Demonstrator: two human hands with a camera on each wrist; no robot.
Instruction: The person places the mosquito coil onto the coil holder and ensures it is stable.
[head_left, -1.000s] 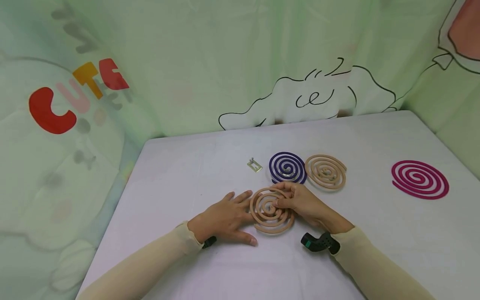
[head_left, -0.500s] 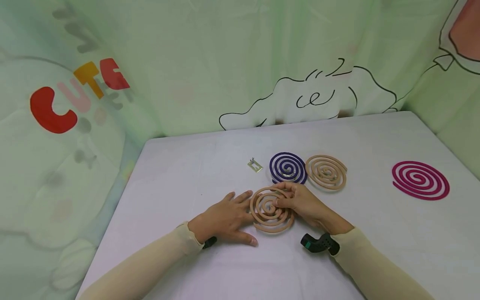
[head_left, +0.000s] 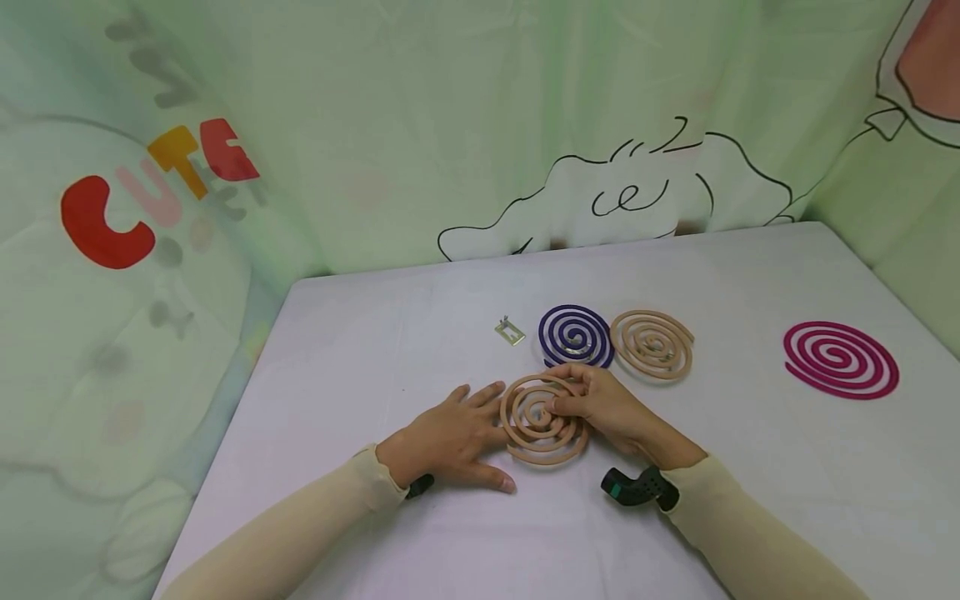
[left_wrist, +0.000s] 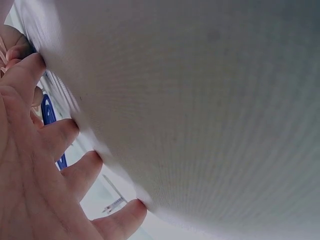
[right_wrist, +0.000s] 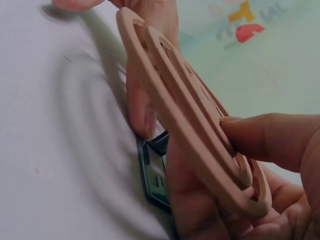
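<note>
Pinching a tilted tan mosquito coil (right_wrist: pixel 170 114) in the right hand (head_left: pixel 611 412), just below frame centre. Resting the left hand (head_left: pixel 453 437), wide-spread, on the counter (head_left: pixel 360 350), partly behind it. Facing a dark blue coil (head_left: pixel 576 337) and second tan coil (head_left: pixel 654 343) just above, a metal stand (head_left: pixel 512 339) left of them, a magenta coil (head_left: pixel 836 358) far right.

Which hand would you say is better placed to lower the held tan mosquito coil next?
Probably the right hand: its thumb and fingers pinch the tan mosquito coil, tilted above the tabletop. The left hand is spread, its fingertips against that surface.
</note>
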